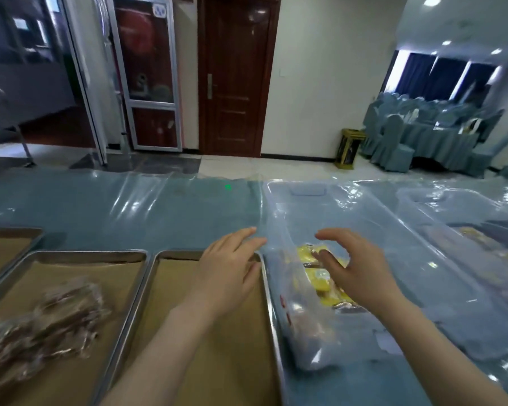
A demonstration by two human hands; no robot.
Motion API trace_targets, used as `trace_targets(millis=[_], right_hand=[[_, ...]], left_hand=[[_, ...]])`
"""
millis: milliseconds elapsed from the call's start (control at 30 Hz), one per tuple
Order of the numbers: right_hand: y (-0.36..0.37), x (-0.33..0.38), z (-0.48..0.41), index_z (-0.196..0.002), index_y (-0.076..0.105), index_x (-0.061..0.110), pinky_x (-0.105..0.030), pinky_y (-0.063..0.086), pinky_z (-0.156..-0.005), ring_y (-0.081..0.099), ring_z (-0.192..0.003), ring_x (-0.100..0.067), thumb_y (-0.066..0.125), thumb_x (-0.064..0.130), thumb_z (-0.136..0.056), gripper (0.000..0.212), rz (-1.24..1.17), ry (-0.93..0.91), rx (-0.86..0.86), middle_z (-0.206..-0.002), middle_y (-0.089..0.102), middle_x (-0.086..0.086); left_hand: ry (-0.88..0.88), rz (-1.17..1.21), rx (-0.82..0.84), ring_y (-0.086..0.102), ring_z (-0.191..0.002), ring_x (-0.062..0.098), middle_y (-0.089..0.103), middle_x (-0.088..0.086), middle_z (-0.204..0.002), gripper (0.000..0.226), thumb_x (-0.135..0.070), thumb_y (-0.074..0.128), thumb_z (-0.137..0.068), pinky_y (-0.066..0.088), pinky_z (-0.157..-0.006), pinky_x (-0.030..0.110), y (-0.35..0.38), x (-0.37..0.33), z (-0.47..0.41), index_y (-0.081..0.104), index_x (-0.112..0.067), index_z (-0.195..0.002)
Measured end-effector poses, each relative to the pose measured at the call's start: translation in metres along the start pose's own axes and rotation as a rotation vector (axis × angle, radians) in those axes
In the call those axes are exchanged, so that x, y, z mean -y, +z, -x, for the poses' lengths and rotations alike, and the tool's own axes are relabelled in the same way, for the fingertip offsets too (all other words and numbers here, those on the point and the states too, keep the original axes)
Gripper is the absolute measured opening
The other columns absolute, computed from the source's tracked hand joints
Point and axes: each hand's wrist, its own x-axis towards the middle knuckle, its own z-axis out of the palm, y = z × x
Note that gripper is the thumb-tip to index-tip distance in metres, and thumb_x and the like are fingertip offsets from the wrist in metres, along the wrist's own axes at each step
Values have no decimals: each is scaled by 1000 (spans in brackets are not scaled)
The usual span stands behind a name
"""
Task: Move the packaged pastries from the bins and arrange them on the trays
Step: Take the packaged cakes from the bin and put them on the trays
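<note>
— Left hand?
— Held over the far right corner of the middle tray, fingers straight and slightly apart, gripping nothing.
— Right hand?
— Poised over the bin, just right of that tray. Fingers loosely curved and spread, thumb wide, closed on nothing. Hovered just above the yellow packs; could not tell whether touching.
— Packs, where exactly?
— Stacked along the bin's near left side, partly hidden under the right hand. Brown packs too, blurred, heaped in the left tray toward its near left corner.
— Bin?
— Clear plastic, long, lying right beside the middle tray's right rim.
— Trays themselves?
— Lined with brown paper, set side by side along the counter's near edge; third tray cut off at the left edge.
— Anything else?
— Second bin by the counter's right edge, contents too blurred to name. Blue cloth under clear sheeting over the whole counter.
</note>
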Motion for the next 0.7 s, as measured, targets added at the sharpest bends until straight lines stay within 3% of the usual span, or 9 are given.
trace_targets(millis=[100, 300, 500, 633, 700], right_hand=[[-11, -35, 2, -108, 66, 27, -19, 35, -79, 51, -90, -5, 65, 10, -86, 28, 38, 92, -35, -106, 62, 14], [-30, -92, 7, -106, 68, 22, -28, 44, -88, 60, -98, -14, 58, -1, -87, 32, 115, 173, 40, -106, 65, 7], [-32, -154, -42, -116, 62, 30, -27, 43, -88, 57, -109, -14, 47, 2, -90, 41, 283, 169, 454, -122, 61, 8], [1, -195, -90, -130, 50, 36, -33, 47, -87, 52, -117, -18, 42, -2, -87, 58, 509, 40, 811, -132, 53, 7], [28, -213, -104, -134, 44, 35, -38, 51, -83, 54, -113, -23, 44, -3, -87, 61, 651, -130, 925, -129, 53, 3]], left_hand=[[22, 68, 44, 48, -124, 22, 49, 1, -138, 38, -19, 61, -87, 37, -103, 38, 23, -12, -14, 59, -19, -125], [44, 179, 115, 42, -127, 17, 43, -4, -142, 35, -26, 59, -89, 31, -103, 29, 63, -27, -41, 58, -25, -124], [-110, 151, 244, 17, -140, 15, 21, -4, -154, 43, -38, 52, -92, 19, -111, 32, 99, -41, -87, 46, -32, -134], [-384, 12, 380, -10, -144, 22, -3, 6, -158, 63, -45, 48, -92, 4, -116, 40, 129, -45, -109, 23, -27, -147], [-433, -64, 391, -15, -143, 21, -6, 6, -158, 67, -48, 46, -92, 0, -116, 41, 140, -42, -108, 18, -26, -148]])
